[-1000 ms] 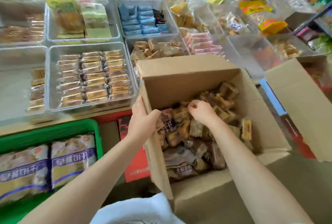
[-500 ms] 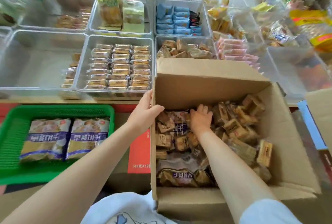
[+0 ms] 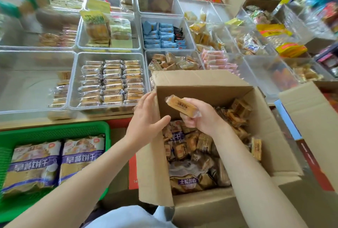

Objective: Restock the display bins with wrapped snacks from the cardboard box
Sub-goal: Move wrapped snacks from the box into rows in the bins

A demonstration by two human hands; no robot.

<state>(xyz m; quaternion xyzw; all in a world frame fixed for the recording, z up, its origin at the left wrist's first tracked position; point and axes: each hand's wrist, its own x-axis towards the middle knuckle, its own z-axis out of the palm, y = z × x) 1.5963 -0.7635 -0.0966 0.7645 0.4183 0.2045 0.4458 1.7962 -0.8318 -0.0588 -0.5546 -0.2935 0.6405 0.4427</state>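
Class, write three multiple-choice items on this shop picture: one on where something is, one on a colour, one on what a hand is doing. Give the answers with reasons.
1. Where do the two large purple-banded biscuit bags lie?
A. in the cardboard box
B. in the basket
C. in a clear bin

2. What colour is the basket?
A. green
B. red
C. blue

3. What is the right hand doing?
A. resting flat on the table
B. hanging idle
C. holding a wrapped snack

Answers: 1 B, the bags lie side by side inside the basket. 2 A, its mesh rim is green. 3 C, its fingers curl round a wrapped snack above the cardboard box.
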